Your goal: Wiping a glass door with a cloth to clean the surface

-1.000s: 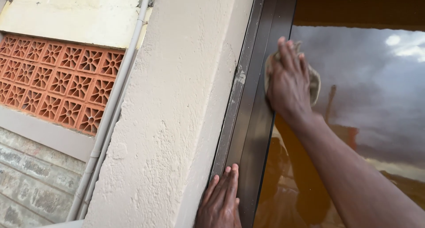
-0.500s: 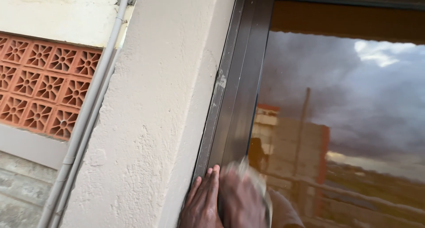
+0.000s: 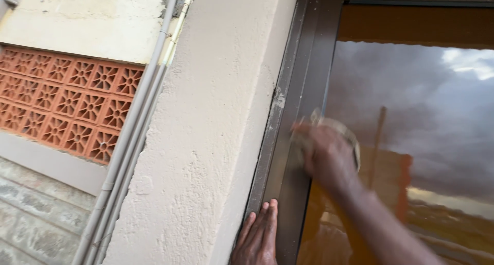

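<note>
At the centre right of the frame the right hand, blurred, presses a pale cloth against the dark window frame and the edge of the glass; the cloth sits under palm and fingers, bunched in its grasp. At the bottom centre the left hand lies flat, fingers straight and together, on the frame beside the plastered wall, holding nothing.

No packages, labels, signs or screens show anywhere around the hands: not by the right hand with its cloth on the glass, nor by the left hand flat against the dark window frame
</note>
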